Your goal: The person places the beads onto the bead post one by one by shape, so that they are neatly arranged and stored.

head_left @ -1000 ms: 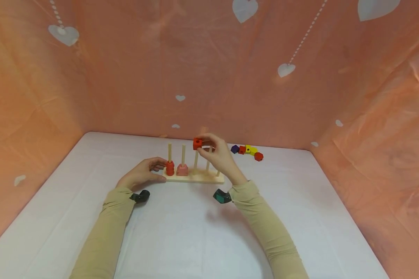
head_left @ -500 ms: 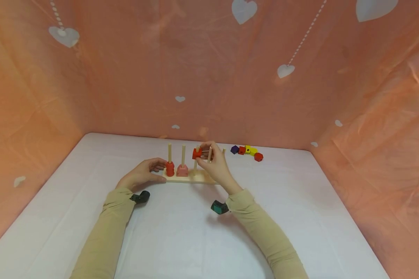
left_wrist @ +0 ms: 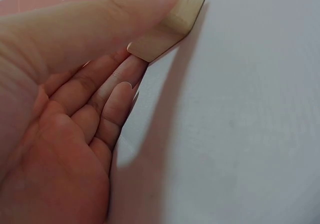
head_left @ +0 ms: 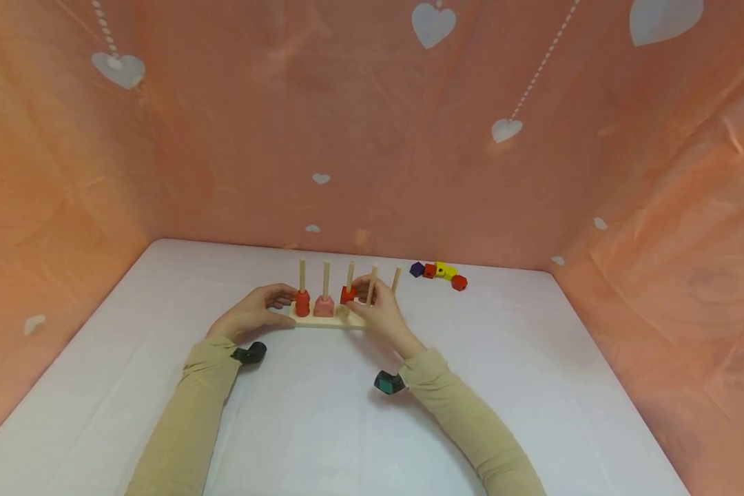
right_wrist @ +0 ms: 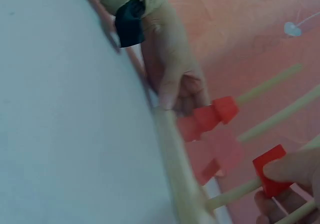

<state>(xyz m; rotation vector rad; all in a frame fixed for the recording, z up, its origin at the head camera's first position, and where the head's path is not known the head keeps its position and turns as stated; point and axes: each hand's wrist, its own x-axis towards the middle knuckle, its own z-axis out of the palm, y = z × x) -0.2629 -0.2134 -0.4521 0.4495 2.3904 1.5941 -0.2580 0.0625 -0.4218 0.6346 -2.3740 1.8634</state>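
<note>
A wooden peg stand [head_left: 331, 322] with several upright pegs stands toward the back of the table. My left hand [head_left: 251, 311] holds its left end, the thumb on the wooden base [left_wrist: 162, 39] in the left wrist view and the fingers behind. My right hand [head_left: 386, 318] pinches a red cube bead [head_left: 348, 295] threaded on the third peg. In the right wrist view this red cube [right_wrist: 272, 184] sits partway along the peg, with bare wood below it. Red beads [head_left: 302, 304] fill the foot of the first peg, and pink beads [head_left: 324, 307] the second.
Behind and right of the stand lie loose beads: a purple one [head_left: 417, 269], a red cube [head_left: 430, 271], yellow ones [head_left: 449, 272] and a red many-sided one [head_left: 459, 282]. A pink cloth wall [head_left: 372, 151] with hearts rises behind the white table [head_left: 297, 413].
My right hand has lowered the red cube bead from above the third peg to low on it. The left hand keeps its hold on the stand.
</note>
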